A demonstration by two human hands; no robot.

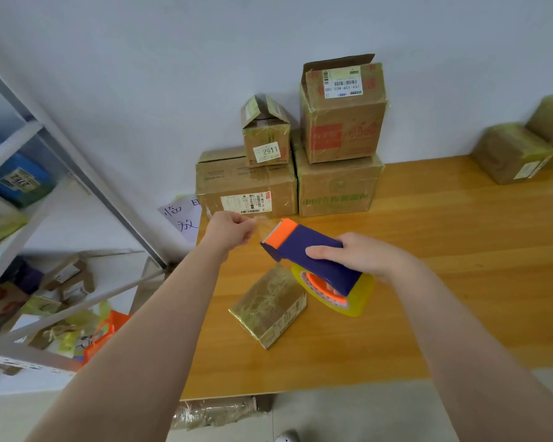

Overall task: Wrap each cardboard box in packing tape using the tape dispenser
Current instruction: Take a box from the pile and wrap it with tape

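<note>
since it is the one to be wrapped now, i think, the small box (268,306) lies flat on the wooden table (428,250), just below both hands, and neither hand touches it. above it the right hand (361,253) grips the tape dispenser (307,250) round its blue body. the left hand (233,229) pinches the clear tape end (262,226), likely to draw out a strip for the box.

My bare forearms reach forward from the lower corners, converging. My left hand (233,229) is raised with its fingers curled, pinching the tape end (261,225) at the fingertips. My right hand (361,255), near it on the right, grips the dispenser (304,242), thumb laid across its top and fingers wrapped behind.
</note>
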